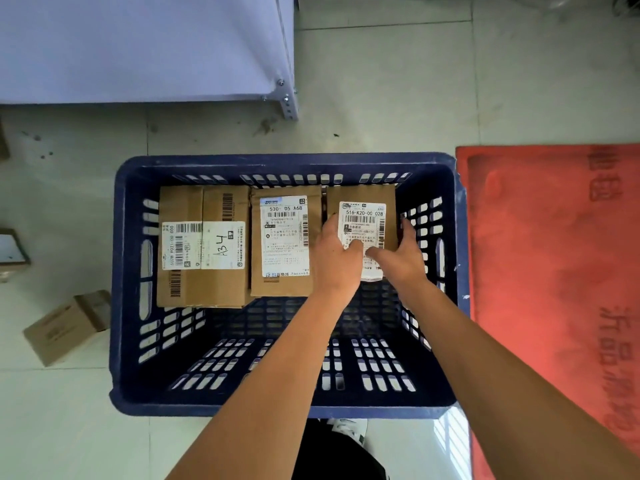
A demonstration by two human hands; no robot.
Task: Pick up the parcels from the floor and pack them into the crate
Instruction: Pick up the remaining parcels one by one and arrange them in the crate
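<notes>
A dark blue slotted crate (287, 400) stands on the tiled floor below me. Three brown cardboard parcels lie in a row along its far wall: a wide one marked "A34" (202, 247) at the left, one labelled "530-D5 A68" (284, 240) in the middle, and one labelled "516-K20-00 028" (363, 213) at the right. My left hand (336, 254) grips the right parcel's left edge. My right hand (401, 251) holds its right edge, fingers curled over its near end. The near half of the crate floor is bare.
Another brown parcel (65, 327) lies on the floor left of the crate, and one more box (12, 251) shows at the left frame edge. A red mat (554, 271) lies to the right. A pale metal shelf unit (145, 46) stands beyond the crate.
</notes>
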